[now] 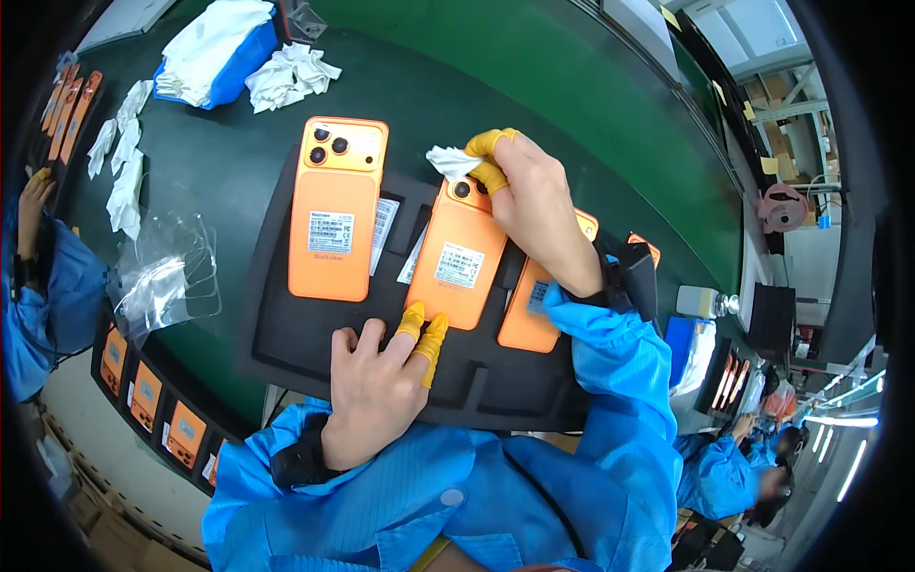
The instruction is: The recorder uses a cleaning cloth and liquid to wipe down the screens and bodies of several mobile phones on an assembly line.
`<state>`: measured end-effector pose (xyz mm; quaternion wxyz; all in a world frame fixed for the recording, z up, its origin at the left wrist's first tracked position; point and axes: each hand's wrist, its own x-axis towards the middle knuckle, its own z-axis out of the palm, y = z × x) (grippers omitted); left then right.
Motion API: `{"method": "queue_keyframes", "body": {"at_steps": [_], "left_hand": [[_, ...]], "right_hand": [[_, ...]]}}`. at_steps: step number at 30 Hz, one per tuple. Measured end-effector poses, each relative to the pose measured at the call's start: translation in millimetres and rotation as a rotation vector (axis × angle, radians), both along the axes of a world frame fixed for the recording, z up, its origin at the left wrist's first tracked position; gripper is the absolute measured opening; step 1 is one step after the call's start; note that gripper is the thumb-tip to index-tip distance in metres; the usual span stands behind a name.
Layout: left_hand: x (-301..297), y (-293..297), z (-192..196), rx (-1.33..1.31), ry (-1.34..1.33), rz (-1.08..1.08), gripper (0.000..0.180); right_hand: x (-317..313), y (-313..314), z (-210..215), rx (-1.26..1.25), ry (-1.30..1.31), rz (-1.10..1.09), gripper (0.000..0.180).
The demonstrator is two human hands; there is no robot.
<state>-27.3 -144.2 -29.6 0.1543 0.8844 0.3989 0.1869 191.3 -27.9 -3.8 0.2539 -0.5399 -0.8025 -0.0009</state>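
Green worktop (410, 91) spreads across my feed, a blue box (250, 67) of white cloths (210, 48) at its far left and clear plastic (167, 272) below that. I see the orange middle phone (450, 234) lying face down on a black tray (519, 386), between the left phone (334, 200) and the right phone (522, 327), the last partly hidden by the right arm (620, 334). At the middle phone's camera end, I watch the right hand (532, 195), its grip pinching a white wipe (452, 161). At the lower end, I see the left hand (376, 381) rest two yellow-capped fingers (433, 348), this grip slightly parted with nothing pinched between.
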Motion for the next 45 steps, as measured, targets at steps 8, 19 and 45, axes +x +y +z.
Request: {"method": "queue_keyframes", "body": {"at_steps": [8,19,45], "left_hand": [[3,0,3,0.056,-0.010,0.014,0.039],[0,-1,1,-0.006,-0.012,-0.025,0.031],[4,1,3,-0.005,-0.009,0.004,0.038]], "right_hand": [[-3,0,4,0.027,-0.041,0.000,0.021],[6,-8,10,-0.005,-0.093,0.074,0.023],[13,-3,1,-0.056,0.090,0.082,0.024]]}}
